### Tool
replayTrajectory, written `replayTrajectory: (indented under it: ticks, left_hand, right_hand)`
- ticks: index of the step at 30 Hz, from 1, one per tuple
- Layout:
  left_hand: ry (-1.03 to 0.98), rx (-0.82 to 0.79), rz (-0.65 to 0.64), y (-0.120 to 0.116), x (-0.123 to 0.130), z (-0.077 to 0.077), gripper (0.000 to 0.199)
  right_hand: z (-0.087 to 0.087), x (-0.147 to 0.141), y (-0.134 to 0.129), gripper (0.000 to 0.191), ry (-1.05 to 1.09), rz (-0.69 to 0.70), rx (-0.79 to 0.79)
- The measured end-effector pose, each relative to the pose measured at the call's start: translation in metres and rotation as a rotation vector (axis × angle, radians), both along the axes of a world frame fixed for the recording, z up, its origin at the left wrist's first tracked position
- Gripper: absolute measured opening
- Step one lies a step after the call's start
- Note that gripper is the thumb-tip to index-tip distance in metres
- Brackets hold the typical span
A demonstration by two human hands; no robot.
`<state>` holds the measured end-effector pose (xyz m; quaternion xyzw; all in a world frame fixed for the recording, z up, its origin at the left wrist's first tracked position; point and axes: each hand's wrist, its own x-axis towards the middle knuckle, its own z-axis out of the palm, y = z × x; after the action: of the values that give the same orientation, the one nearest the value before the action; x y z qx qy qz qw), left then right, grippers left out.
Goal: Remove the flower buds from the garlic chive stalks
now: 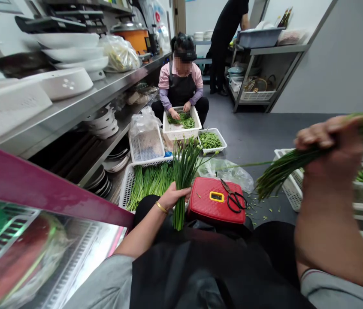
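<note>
My left hand is wrapped round an upright bunch of flowering chives, buds at the top. Raised at the right, my right hand grips a second bunch of green stems, which slants down to the left; one long stem sticks out from it. Between my hands sits a red box with a yellow-framed handle. Black-handled scissors lie on its lid. Beyond my left hand, more chives fill a white basket.
A co-worker squats ahead, both hands in a white basket of green pieces. Beside it stands a basket of cut greens. White baskets stand at right. A steel shelf runs along the left. Another person stands behind.
</note>
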<state>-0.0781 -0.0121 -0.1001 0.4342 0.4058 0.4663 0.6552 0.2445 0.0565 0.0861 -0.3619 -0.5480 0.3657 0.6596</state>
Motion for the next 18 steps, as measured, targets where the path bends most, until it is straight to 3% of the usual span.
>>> replayTrajectory:
  ticks: [3,5,9,13,16,18]
  left_hand:
    - [-0.001,-0.021,0.046,-0.001,-0.001,0.005,0.046]
    - [0.015,-0.009,0.046,-0.003,-0.005,0.008,0.046]
    - [0.039,0.024,0.031,-0.006,-0.011,0.01,0.046]
    - [0.095,0.045,-0.008,-0.007,-0.008,0.004,0.044]
    - [0.154,0.071,-0.074,-0.008,-0.007,-0.001,0.041]
    - [0.166,0.074,-0.111,-0.01,-0.008,-0.002,0.04]
  right_hand:
    - [-0.017,-0.025,-0.01,0.06,0.28,0.139,-0.081]
    - [-0.023,-0.023,-0.007,0.054,0.356,0.135,-0.072]
    - [-0.032,-0.032,0.005,0.049,0.311,0.234,-0.219]
    - [-0.051,-0.091,0.014,0.055,0.299,0.406,-0.413]
    - [-0.063,-0.126,0.018,0.056,0.269,0.491,-0.456]
    - [-0.064,-0.127,0.023,0.05,0.243,0.462,-0.402]
